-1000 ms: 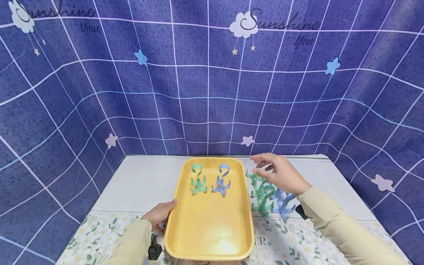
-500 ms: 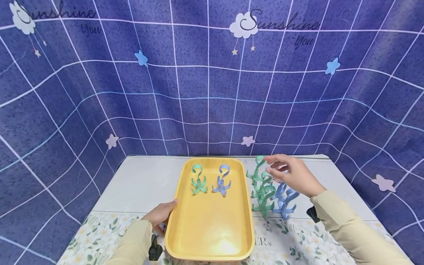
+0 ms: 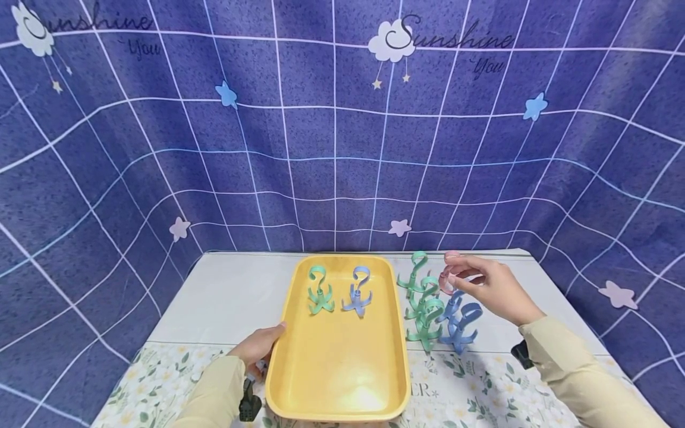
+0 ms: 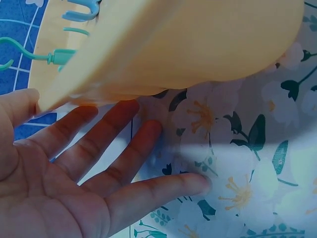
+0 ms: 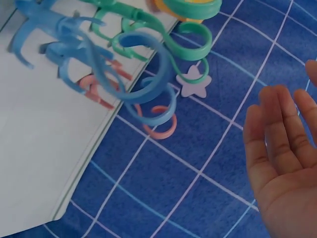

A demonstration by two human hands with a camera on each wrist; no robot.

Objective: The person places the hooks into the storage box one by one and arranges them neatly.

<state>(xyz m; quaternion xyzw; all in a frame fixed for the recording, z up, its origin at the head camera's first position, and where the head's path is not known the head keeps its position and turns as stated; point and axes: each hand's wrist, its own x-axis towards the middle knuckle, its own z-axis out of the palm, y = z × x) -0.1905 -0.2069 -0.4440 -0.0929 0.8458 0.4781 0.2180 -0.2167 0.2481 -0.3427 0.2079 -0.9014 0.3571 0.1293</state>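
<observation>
My left hand (image 3: 260, 345) holds the left rim of a yellow tray (image 3: 342, 410), thumb at the rim and fingers spread beneath in the left wrist view. Inside the tray's far end sit a green four-prong hook (image 3: 320, 301) and a violet-blue one (image 3: 357, 303). My right hand (image 3: 495, 288) hovers right of the tray, overlapping a pink four-prong hook (image 3: 445, 284) in the head view. The right wrist view shows its fingers (image 5: 277, 134) loosely extended and apart from the pink hook. Close by stand several green hooks (image 3: 426, 334) and blue hooks (image 3: 459, 340).
White tabletop (image 3: 198, 297) spreads under the far half, with a floral cover (image 3: 155, 380) nearer the front. A blue gridded curtain (image 3: 332, 142) encloses the back and sides. The hook group stands close along the tray's right rim.
My right hand has moved rightward from the farthest green hook to the pink hook. That green hook and the pink one now show from behind the hand. Left hand and tray stay put.
</observation>
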